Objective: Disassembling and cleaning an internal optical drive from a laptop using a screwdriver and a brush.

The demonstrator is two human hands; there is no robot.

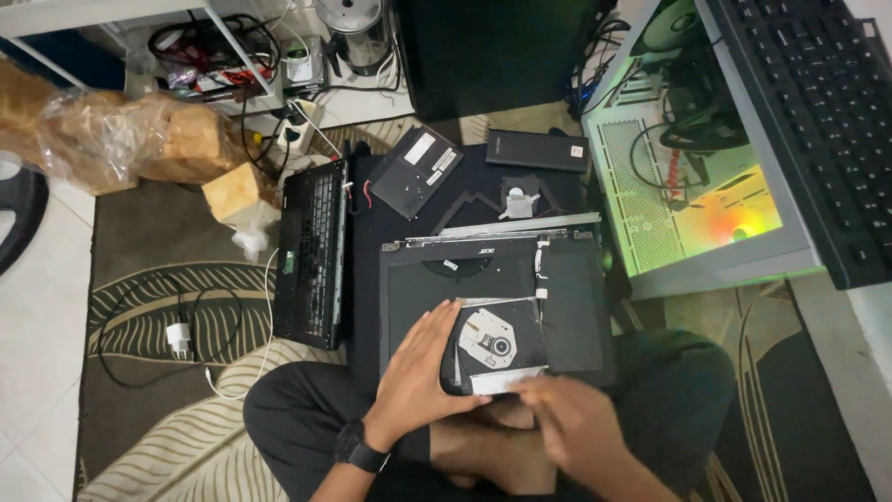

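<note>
I sit cross-legged on the floor with a black laptop lid panel (576,307) lying in front of my legs. An optical disc drive (492,344) rests on the near part of that panel, its tray side with the round spindle facing up. My left hand (416,372) wraps the drive's left edge, fingers spread along its side. My right hand (567,423) is at the drive's near right corner, blurred, its fingers on the drive's pale front strip.
A laptop keyboard base (311,251) stands on edge at the left. A black battery (537,149) and a flat black drive (423,170) lie beyond. A lit computer case (678,177) and keyboard (818,121) are right. A white charger (178,336) and cable lie left.
</note>
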